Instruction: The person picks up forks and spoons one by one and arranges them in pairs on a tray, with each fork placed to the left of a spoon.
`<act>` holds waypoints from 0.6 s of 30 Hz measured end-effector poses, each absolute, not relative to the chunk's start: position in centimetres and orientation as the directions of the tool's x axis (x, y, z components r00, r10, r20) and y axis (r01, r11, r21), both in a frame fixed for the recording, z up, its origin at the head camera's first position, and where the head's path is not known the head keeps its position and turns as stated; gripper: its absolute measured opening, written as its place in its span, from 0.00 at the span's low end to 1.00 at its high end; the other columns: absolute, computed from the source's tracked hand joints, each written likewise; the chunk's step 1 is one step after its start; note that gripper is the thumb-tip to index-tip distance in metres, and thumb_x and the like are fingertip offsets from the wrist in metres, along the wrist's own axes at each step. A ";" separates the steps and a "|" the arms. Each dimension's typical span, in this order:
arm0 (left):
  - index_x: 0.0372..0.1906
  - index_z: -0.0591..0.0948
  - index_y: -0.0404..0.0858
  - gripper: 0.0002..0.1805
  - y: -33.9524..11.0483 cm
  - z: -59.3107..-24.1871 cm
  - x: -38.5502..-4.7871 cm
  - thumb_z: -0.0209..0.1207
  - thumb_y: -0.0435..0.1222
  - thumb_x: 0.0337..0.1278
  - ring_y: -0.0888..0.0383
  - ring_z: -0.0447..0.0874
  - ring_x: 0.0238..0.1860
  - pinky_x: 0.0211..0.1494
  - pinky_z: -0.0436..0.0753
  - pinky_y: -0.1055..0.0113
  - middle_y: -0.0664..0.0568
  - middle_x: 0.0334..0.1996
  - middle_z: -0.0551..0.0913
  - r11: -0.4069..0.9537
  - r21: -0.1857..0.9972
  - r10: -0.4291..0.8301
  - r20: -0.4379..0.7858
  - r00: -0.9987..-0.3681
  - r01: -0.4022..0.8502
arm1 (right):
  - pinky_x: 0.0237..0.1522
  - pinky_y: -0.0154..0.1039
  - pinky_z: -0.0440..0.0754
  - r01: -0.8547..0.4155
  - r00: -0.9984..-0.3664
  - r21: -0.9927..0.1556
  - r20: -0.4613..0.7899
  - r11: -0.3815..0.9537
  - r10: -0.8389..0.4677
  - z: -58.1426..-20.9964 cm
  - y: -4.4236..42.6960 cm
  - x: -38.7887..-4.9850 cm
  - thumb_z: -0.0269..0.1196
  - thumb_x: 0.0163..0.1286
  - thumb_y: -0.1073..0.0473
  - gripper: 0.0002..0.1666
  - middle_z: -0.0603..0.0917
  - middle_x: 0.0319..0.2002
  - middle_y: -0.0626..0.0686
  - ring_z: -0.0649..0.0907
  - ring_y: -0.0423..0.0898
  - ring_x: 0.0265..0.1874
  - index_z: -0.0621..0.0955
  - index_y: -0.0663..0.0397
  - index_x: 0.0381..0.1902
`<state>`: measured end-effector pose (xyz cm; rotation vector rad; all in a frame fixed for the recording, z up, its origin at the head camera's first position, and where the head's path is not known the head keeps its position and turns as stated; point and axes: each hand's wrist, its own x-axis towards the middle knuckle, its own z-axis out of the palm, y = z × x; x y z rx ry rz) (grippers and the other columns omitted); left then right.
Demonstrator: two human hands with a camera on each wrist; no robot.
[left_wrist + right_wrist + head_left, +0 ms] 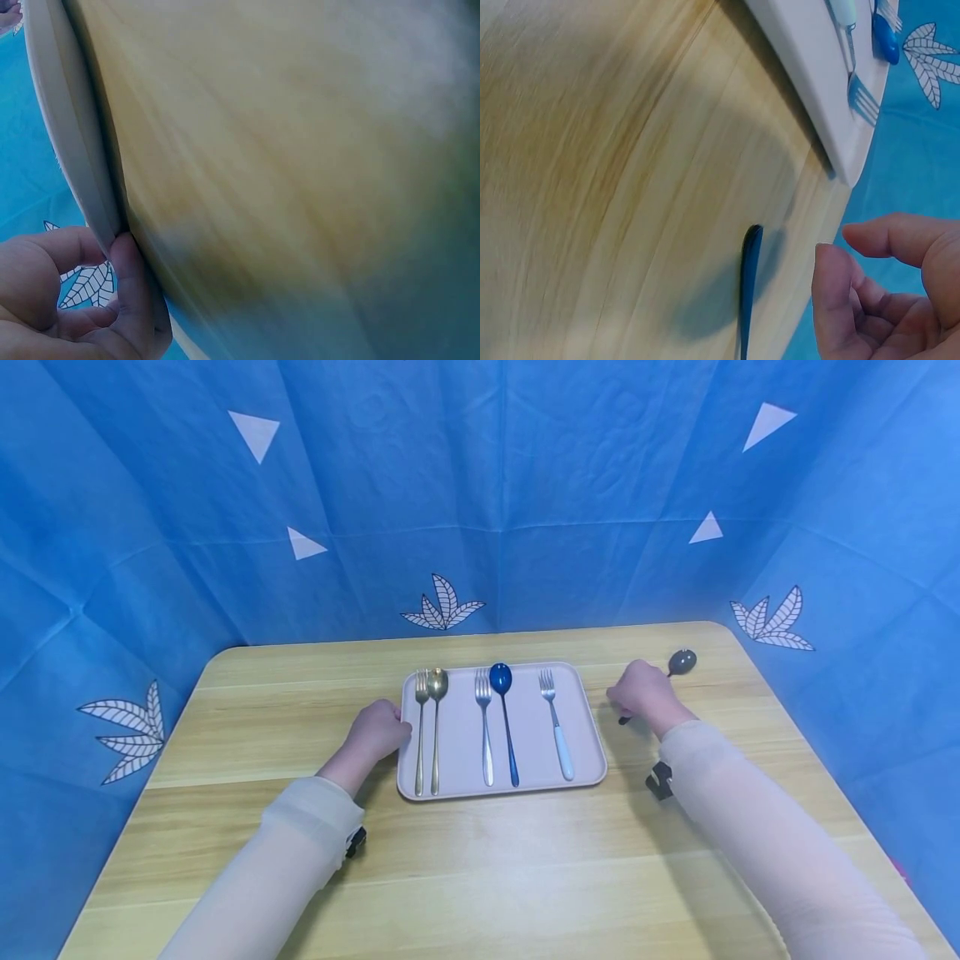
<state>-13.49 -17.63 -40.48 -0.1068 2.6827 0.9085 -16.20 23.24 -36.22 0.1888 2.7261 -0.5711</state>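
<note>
At the left rim of a pale pink tray (525,768), my left hand (377,729) pinches the edge between thumb and fingers; the left wrist view shows this grip close up. On the tray lie a gold fork (420,735), a gold spoon (436,727), a silver fork (486,735), a blue spoon (510,727) and a fork with a light blue handle (562,747). Right of the tray, my right hand (642,692) hovers over a dark spoon (682,662) on the table. Its thumb and index finger are apart, beside the spoon's handle (749,277), holding nothing.
The wooden table (525,877) extends around the tray, its rounded back edge close to a blue curtain (495,485) printed with white triangles and leaves. Curtain also hangs along both sides. Dark straps show at both wrists.
</note>
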 end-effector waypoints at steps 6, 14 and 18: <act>0.13 0.64 0.42 0.15 -17.7 -40.4 -13.5 0.50 0.30 0.51 0.58 0.58 0.16 0.22 0.62 0.65 0.56 0.11 0.59 0.796 0.579 0.026 -0.323 -0.946 -0.175 | 0.33 0.42 0.74 0.225 -0.922 -0.359 -0.378 0.906 0.079 -36.3 23.6 -16.1 0.55 0.63 0.61 0.17 0.76 0.11 0.49 0.79 0.47 0.15 0.76 0.54 0.14; 0.13 0.64 0.42 0.16 -17.6 -40.3 -13.4 0.51 0.30 0.52 0.57 0.59 0.16 0.22 0.63 0.65 0.55 0.12 0.60 0.793 0.580 0.021 -0.332 -0.943 -0.186 | 0.42 0.47 0.77 0.236 -0.922 -0.361 -0.378 0.902 0.090 -36.9 24.5 -16.4 0.57 0.65 0.59 0.16 0.76 0.11 0.50 0.79 0.47 0.15 0.78 0.58 0.18; 0.13 0.64 0.42 0.16 -17.6 -40.2 -13.4 0.51 0.30 0.53 0.57 0.59 0.16 0.22 0.62 0.65 0.55 0.11 0.60 0.791 0.581 0.018 -0.332 -0.943 -0.189 | 0.43 0.48 0.77 0.239 -0.919 -0.361 -0.383 0.901 0.091 -37.2 24.9 -16.5 0.58 0.66 0.58 0.16 0.77 0.11 0.50 0.78 0.45 0.14 0.79 0.60 0.20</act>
